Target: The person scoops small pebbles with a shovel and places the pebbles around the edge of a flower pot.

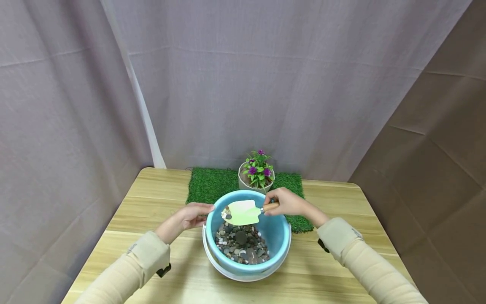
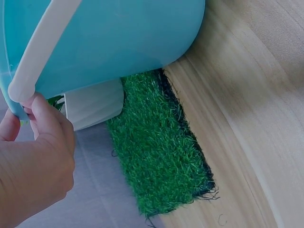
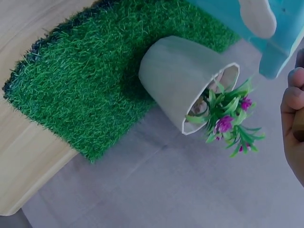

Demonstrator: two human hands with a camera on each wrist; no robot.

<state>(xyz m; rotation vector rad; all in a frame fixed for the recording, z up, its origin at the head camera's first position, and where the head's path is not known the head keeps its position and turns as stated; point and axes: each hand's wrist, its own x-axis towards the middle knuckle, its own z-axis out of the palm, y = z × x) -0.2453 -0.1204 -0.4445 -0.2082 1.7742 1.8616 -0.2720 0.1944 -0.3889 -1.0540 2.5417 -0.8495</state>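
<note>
A light blue bucket (image 1: 280, 232) holds a layer of mixed pebbles (image 1: 231, 249), with a larger dark stone (image 1: 241, 237) among them. My left hand (image 1: 190, 214) pinches the bucket's rim on the left side, close to where the white bail handle (image 2: 45, 50) joins it. With my right hand (image 1: 287, 202) I grip the wooden handle (image 1: 270, 207) of a small trowel. Its pale green blade (image 1: 244, 212) lies across the bucket's mouth, pointing left. A few pebbles (image 1: 226, 213) sit at the blade's tip. In the right wrist view only part of the right hand (image 3: 294, 102) shows.
Behind the bucket, a white pot (image 1: 244, 180) with a purple-flowered plant (image 1: 259, 169) stands on a green artificial grass mat (image 1: 212, 181). A wooden table (image 1: 159, 198) lies under everything. Grey curtains (image 1: 243, 84) hang behind it and at the left.
</note>
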